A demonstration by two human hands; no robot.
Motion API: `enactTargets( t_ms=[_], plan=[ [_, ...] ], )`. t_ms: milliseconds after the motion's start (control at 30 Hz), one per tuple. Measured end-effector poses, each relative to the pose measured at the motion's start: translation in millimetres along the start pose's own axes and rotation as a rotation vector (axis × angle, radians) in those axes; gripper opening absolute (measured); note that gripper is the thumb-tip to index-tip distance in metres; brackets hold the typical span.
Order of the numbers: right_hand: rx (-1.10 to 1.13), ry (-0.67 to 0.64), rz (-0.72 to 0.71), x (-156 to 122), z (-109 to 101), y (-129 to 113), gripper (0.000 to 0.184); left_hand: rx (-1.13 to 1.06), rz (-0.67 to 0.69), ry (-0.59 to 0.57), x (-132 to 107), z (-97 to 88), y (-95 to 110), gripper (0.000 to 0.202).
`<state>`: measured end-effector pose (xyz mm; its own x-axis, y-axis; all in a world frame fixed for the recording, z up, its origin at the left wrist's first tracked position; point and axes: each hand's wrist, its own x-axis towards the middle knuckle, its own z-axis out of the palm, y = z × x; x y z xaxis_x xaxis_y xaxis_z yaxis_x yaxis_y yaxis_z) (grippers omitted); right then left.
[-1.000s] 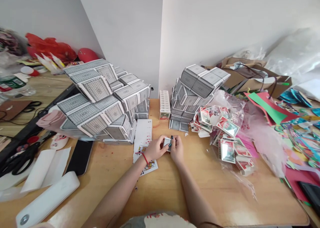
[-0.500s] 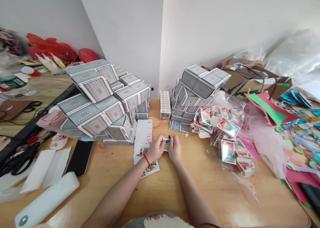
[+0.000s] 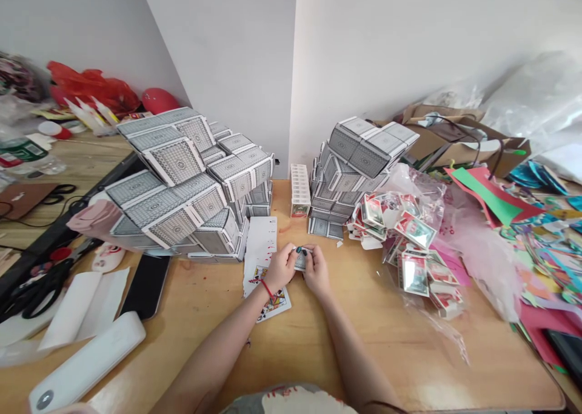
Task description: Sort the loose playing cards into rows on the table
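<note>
A grey-patterned playing card [image 3: 300,261] is pinched between my two hands, low over the table. My left hand [image 3: 280,267], with a red cord at the wrist, grips its left side. On the opposite side my right hand [image 3: 316,270] has closed fingers on it, the dark-nailed thumbs close together at the top edge. Whether it is one card or more, I cannot tell. Beneath and beside my left wrist lies an overlapping spread of face-up playing cards [image 3: 261,238], with a face card [image 3: 278,306] nearest me.
Blocks folded from cards form a large stack [image 3: 177,183] at left and a smaller stack [image 3: 359,159] at right. Between them stands a row of card boxes [image 3: 300,190]. Loose card boxes [image 3: 414,268] lie right. A phone [image 3: 145,285], scissors [image 3: 43,290] and white device [image 3: 88,362] are left.
Both hands stay together in nearly the same place. The card between them has tilted so more of its patterned back shows, and the thumbs have shifted slightly along its top edge.
</note>
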<state>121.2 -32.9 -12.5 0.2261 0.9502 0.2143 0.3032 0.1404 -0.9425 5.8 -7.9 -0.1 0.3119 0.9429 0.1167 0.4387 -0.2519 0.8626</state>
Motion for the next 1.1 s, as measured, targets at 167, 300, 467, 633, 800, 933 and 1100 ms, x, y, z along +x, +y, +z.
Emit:
enactTargets(
  t_ms=[167, 300, 467, 633, 800, 933, 1100],
  plan=[
    [0.129, -0.053, 0.157, -4, 1, 0, 0.022, -0.183, -0.078, -0.065, 4, -1.7, 2, 0.031],
    [0.211, -0.069, 0.234, -4, 1, -1, 0.022, -0.173, -0.019, -0.015, 7, -3.5, 5, 0.031],
    [0.097, -0.005, 0.164, -2, -1, 1, 0.022, -0.054, 0.025, 0.020, 10, -1.6, 4, 0.030],
    [0.104, 0.038, 0.116, 1, -2, 1, 0.023, -0.019, 0.005, 0.063, 9, 8.7, 2, 0.027],
    [0.177, 0.091, 0.171, 0, -3, 0, 0.027, 0.032, -0.015, 0.060, 9, 14.5, 0, 0.029],
    [0.238, 0.064, 0.240, -1, -4, -3, 0.032, 0.022, -0.013, 0.073, 9, 14.0, 0, 0.034],
    [0.192, 0.069, 0.243, 1, -4, -7, 0.035, 0.021, -0.029, 0.091, 9, 13.4, 1, 0.043]
  ],
)
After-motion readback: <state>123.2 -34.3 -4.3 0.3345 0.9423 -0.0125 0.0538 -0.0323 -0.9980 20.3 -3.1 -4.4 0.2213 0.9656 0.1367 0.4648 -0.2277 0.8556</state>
